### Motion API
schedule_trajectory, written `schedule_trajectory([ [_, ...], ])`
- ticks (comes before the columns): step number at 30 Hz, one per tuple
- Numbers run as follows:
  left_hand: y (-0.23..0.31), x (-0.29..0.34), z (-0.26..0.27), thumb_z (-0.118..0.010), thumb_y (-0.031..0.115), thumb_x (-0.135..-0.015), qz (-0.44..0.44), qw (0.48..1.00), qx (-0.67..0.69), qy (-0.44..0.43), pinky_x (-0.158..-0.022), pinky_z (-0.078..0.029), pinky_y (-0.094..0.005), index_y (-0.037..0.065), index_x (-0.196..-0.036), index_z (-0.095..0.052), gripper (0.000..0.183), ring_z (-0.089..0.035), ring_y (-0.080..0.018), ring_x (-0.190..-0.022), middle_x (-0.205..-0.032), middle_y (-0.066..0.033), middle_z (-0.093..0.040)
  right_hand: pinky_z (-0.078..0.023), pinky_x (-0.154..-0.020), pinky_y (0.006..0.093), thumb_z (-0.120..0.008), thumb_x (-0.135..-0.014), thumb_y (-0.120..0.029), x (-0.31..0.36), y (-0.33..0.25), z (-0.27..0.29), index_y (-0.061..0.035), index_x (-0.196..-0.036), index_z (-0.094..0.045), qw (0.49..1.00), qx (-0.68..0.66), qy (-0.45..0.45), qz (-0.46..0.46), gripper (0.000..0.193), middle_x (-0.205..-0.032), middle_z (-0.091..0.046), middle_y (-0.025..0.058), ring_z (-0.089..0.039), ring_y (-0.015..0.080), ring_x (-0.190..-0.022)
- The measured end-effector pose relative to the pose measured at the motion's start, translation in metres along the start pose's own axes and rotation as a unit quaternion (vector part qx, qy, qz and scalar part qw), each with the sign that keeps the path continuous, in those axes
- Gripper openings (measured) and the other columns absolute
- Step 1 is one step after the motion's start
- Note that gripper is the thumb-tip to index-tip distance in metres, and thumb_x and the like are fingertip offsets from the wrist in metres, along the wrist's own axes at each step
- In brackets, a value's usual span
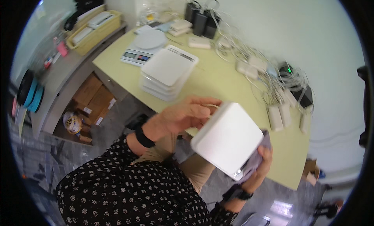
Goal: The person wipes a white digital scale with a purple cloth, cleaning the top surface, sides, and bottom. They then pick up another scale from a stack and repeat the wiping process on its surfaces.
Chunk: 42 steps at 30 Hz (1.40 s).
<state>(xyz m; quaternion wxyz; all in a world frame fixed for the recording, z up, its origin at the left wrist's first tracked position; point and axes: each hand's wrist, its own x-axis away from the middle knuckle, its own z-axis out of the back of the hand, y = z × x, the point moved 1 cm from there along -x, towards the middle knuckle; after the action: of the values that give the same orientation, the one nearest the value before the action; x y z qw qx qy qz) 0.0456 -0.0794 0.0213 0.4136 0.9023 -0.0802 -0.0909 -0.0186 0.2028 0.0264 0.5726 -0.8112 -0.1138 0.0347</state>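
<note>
A white, square, flat device [230, 138] with rounded corners is tilted up in front of me, above the table's near edge. My right hand [264, 163] grips its lower right side, with a grey-purple cloth [255, 159] between palm and device. At its upper left edge is my left hand [189, 115], fingers curled and closed around a thin pale cable [211, 106]; some fingertips are hidden behind the device. Farther left on the table sits a stack of several white square units [167, 68], the top one with a dark strip along its far edge.
A kitchen scale [141, 56] with a round plate stands behind the stack on the pale yellow table [218, 76]. Black power bricks [200, 23], white adapters [249, 68] and tangled cables [269, 83] line the wall side. A yellow basket [83, 46] rests on the left shelf, cardboard boxes [93, 99] below.
</note>
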Motion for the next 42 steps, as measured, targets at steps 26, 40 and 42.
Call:
schedule_trajectory([
  [26, -0.062, -0.022, 0.027, -0.069, 0.006, -0.088, -0.022, 0.991, 0.063, 0.119, -0.095, -0.056, -0.0352, -0.011, -0.137, -0.057, 0.053, -0.07, -0.0221, -0.105, -0.12, -0.0161, -0.071, -0.053, -0.095, 0.0309, -0.06, -0.103, -0.015, -0.013, 0.03, -0.008, 0.0052, -0.141, -0.055, 0.984, -0.097, 0.112, 0.104, 0.043, -0.125, -0.068, 0.0116, -0.066, 0.018, -0.108],
  [40, -0.063, -0.033, 0.019, -0.058, 0.0, -0.092, -0.106, 0.98, 0.096, 0.142, -0.117, -0.042, -0.0428, -0.003, -0.156, -0.036, 0.068, -0.051, -0.0285, -0.138, -0.153, -0.0172, -0.049, -0.042, -0.105, 0.0365, -0.045, -0.109, -0.035, 0.043, 0.055, -0.056, 0.0006, -0.155, -0.04, 0.938, 0.262, 0.004, 0.226, 0.059, -0.139, -0.051, 0.0184, -0.054, 0.0295, -0.123],
  [42, -0.063, -0.032, 0.022, -0.059, 0.002, -0.091, -0.092, 0.984, 0.092, 0.12, -0.118, -0.041, -0.0433, -0.002, -0.157, -0.034, 0.071, -0.05, -0.0292, -0.14, -0.155, -0.0173, -0.048, -0.043, -0.102, 0.0333, -0.046, -0.109, -0.031, 0.028, 0.047, -0.054, 0.0022, -0.151, -0.047, 0.935, 0.26, 0.024, 0.239, 0.054, -0.135, -0.054, 0.0163, -0.056, 0.0271, -0.117],
])
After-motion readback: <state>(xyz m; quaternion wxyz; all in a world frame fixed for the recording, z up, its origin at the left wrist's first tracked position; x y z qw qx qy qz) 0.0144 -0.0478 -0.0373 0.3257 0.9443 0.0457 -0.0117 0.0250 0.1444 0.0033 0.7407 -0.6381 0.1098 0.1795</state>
